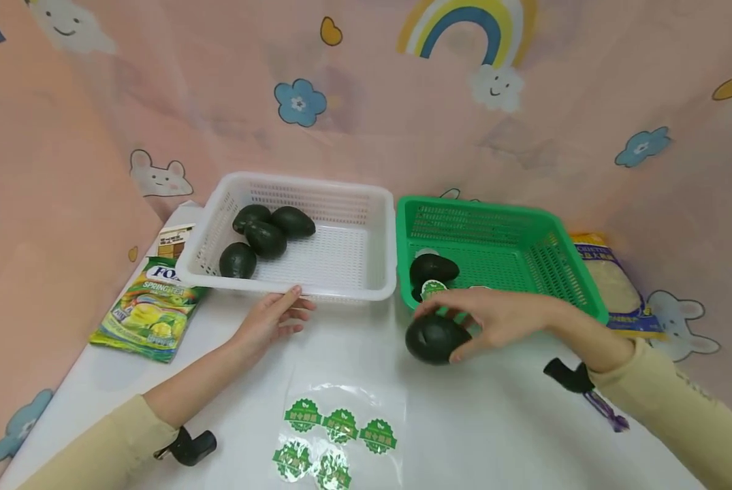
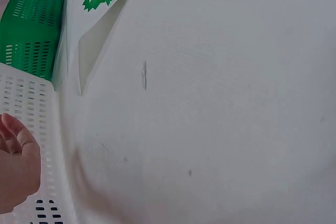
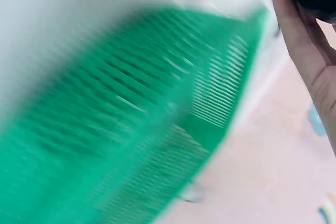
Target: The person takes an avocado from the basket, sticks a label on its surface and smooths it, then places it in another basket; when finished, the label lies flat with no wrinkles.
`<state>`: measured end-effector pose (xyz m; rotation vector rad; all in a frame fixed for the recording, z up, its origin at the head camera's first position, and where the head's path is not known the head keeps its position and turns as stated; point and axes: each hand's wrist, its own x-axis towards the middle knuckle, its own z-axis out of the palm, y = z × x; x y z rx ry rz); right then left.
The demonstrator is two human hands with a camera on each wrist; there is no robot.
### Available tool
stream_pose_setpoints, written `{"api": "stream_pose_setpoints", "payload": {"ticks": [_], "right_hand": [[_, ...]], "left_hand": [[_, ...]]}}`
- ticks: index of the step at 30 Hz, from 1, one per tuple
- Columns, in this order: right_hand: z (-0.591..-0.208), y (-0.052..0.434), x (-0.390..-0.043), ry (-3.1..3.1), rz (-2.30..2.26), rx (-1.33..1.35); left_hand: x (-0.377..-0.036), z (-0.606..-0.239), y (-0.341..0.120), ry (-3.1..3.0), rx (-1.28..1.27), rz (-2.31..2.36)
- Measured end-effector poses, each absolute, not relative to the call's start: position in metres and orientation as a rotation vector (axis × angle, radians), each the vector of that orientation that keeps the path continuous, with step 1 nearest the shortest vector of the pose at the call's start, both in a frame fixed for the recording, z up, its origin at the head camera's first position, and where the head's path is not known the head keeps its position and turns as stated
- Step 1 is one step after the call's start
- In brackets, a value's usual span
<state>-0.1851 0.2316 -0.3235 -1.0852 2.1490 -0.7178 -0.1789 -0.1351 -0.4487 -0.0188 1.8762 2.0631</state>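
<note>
Right hand (image 1: pixel 494 320): gripped a dark avocado (image 1: pixel 434 338) above the counter (image 1: pixel 494 422), just before the green basket (image 1: pixel 562 262).
Left hand (image 1: pixel 274 318): fingers relaxed, straight, touching the white basket (image 1: pixel 316 187) at its near rim.
Sticker sheet (image 1: pixel 338 435): lay flat, near edge.

Both arms wear long sleeves of pale cream-yellow cloth, the left sleeve (image 1: pixel 105 446) pushed back so the forearm is bare, the right sleeve (image 1: pixel 678 408) reaching nearer the wrist and showing faint lettering along it. A small black device (image 1: pixel 191 446) is strapped under the left wrist, and a similar black device (image 1: pixel 566 376) sits under the right wrist with a purple strap (image 1: pixel 607 412) trailing from it. The left hand (image 1: pixel 274 320) and right hand (image 1: pixel 494 320) are bare, without rings.
</note>
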Motion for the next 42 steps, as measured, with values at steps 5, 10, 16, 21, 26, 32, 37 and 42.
{"api": "stream_pose_setpoints", "payload": {"ticks": [5,10,16,21,26,32,37,42], "right_hand": [[-0.383,0.256,-0.158,2.297,-0.654,-1.108],[-0.420,0.263,-0.155,2.416,-0.645,-1.127],[-0.428,0.264,-0.156,2.433,-0.646,-1.083],[-0.429,0.264,-0.155,2.447,-0.655,-1.026],[-0.431,0.263,-0.155,2.485,-0.664,-1.051],[-0.422,0.251,-0.146,2.594,-0.715,-1.164],[-0.420,0.224,-0.134,2.631,-0.917,-1.408],[-0.426,0.197,-0.126,2.684,-1.024,-1.583]], "left_hand": [[-0.178,-0.447,-0.138,1.882,-0.029,2.079],[-0.178,-0.446,-0.136,1.886,-0.017,2.065],[-0.165,-0.452,-0.127,2.041,0.236,1.834],[-0.134,-0.459,-0.107,2.359,0.844,1.182],[-0.116,-0.464,-0.084,2.490,1.314,0.594],[-0.122,-0.464,-0.076,2.473,1.316,0.600],[-0.140,-0.453,-0.086,2.372,1.087,0.883],[-0.155,-0.440,-0.093,2.227,0.961,1.059]]}}
